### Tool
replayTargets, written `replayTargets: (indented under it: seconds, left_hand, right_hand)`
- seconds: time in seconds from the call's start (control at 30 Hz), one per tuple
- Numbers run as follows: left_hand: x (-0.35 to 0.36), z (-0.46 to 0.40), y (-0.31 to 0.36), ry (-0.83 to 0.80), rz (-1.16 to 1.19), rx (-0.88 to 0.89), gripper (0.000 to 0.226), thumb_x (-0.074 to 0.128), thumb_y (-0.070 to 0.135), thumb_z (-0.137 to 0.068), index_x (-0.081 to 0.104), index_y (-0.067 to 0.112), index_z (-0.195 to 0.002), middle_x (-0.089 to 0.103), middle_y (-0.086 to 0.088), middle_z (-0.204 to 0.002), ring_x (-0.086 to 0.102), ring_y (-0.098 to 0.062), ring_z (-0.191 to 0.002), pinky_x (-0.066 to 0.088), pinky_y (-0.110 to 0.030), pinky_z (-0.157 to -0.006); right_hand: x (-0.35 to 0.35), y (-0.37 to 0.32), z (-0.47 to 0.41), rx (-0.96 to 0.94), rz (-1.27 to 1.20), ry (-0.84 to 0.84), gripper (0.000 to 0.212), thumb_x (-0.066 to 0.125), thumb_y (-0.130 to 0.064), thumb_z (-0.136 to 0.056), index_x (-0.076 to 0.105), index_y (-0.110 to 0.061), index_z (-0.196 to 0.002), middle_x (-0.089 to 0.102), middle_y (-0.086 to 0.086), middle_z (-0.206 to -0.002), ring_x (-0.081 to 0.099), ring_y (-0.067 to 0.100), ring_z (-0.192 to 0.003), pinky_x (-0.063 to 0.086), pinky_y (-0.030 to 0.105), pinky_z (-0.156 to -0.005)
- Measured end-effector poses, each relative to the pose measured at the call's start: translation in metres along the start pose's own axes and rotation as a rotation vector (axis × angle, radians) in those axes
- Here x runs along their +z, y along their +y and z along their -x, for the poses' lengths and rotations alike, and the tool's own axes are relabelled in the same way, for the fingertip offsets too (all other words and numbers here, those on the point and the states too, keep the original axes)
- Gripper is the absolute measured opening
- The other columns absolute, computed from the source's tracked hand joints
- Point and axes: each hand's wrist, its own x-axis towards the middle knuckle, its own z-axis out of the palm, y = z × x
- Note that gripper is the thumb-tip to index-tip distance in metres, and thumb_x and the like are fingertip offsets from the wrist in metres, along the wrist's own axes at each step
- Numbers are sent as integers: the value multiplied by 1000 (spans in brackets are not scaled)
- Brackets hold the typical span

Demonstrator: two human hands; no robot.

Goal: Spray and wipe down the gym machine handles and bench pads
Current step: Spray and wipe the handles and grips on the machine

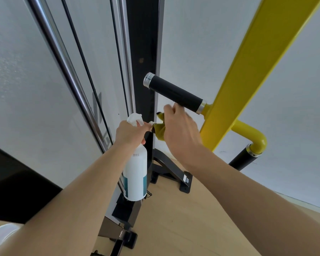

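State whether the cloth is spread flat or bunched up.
Bunched up. The cloth sits crumpled in the right hand, just below the black handle, only folds showing.

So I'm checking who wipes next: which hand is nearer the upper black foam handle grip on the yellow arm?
Right. The right hand, holding an olive cloth, is just below the upper black foam handle grip. The left hand grips the white spray bottle, lower and further left.

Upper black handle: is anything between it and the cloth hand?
Nothing visible. The right hand, gripping the olive cloth, sits just below the upper black handle with only open air between; the spray bottle hangs left, in the left hand.
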Motion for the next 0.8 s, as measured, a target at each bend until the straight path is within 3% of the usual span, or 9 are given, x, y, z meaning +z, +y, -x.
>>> replayTargets:
  seconds: [0.07, 0.13, 0.2, 0.33, 0.4, 0.47, 0.53, 0.67, 0.8]
  left_hand:
    - [-1, 2, 1, -1, 5, -6, 40, 72, 42, -88, 50, 20, -111, 66, -8, -85, 55, -13, -58, 36, -25, -51]
    - [-1, 4, 2, -5, -6, 0, 36, 72, 41, -89, 47, 21, -105, 64, -8, -84, 54, -13, -57, 36, -24, -50]
    - [-1, 4, 3, -8, -24, -1, 36, 71, 42, -89, 45, 22, -103, 64, -7, -85, 54, -12, -56, 37, -23, -49]
    - [-2, 3, 0, -3, -11, -9, 40, 73, 42, -87, 50, 20, -109, 65, -6, -82, 56, -11, -56, 40, -25, -50]
    - [-2, 4, 0, 2, -8, -7, 40, 73, 42, -87, 45, 20, -107, 63, -5, -77, 55, -11, -56, 38, -25, -50]
    - [-2, 5, 0, 1, -23, -13, 43, 72, 43, -89, 38, 22, -106, 62, -5, -80, 54, -12, -57, 36, -24, -50]
    - [-1, 4, 0, 11, -35, -11, 42, 71, 45, -88, 40, 22, -106, 62, -4, -77, 54, -11, -57, 35, -24, -50]
    - [0, 1, -2, 22, -49, -5, 42, 71, 47, -88, 47, 20, -109, 59, -2, -71, 54, -10, -55, 38, -24, -50]
    - [2, 0, -3, 30, -68, 0, 51, 70, 49, -88, 50, 18, -123, 62, -3, -78, 56, -12, -57, 36, -23, -48]
  right_hand:
    - [2, -4, 2, -20, 81, 36, 49, 70, -19, -94, 45, -12, -136, 50, 12, -130, 59, 23, -110, 54, 34, -91]
    - [11, -4, 8, -114, 139, -45, 53, 73, -20, -91, 45, -11, -135, 46, 13, -132, 54, 24, -114, 52, 35, -94]
    - [12, -1, 6, -65, 87, -71, 49, 70, -22, -94, 45, -12, -135, 45, 11, -132, 53, 22, -114, 51, 33, -95]
    - [10, 2, -5, -5, -66, -83, 23, 56, -28, -102, 58, -14, -120, 59, 4, -112, 55, 16, -99, 54, 31, -93]
    - [8, 0, -8, 21, -226, -143, 22, 51, -26, -104, 60, -13, -118, 62, 2, -100, 59, 14, -88, 55, 27, -89]
    - [5, 1, -11, 56, -302, -143, 25, 51, -22, -104, 54, -13, -127, 58, 2, -105, 57, 13, -85, 50, 19, -83]
    - [5, 5, -13, 50, -272, -152, 29, 56, -22, -101, 52, -13, -129, 52, 4, -116, 53, 14, -90, 46, 18, -82]
    - [21, 12, -13, -47, 7, -216, 37, 63, -39, -92, 54, -17, -121, 55, 4, -117, 50, 19, -106, 48, 33, -96]
    - [25, 9, -19, 50, -33, -332, 42, 68, -30, -94, 51, -12, -127, 52, 6, -107, 51, 17, -86, 48, 26, -82]
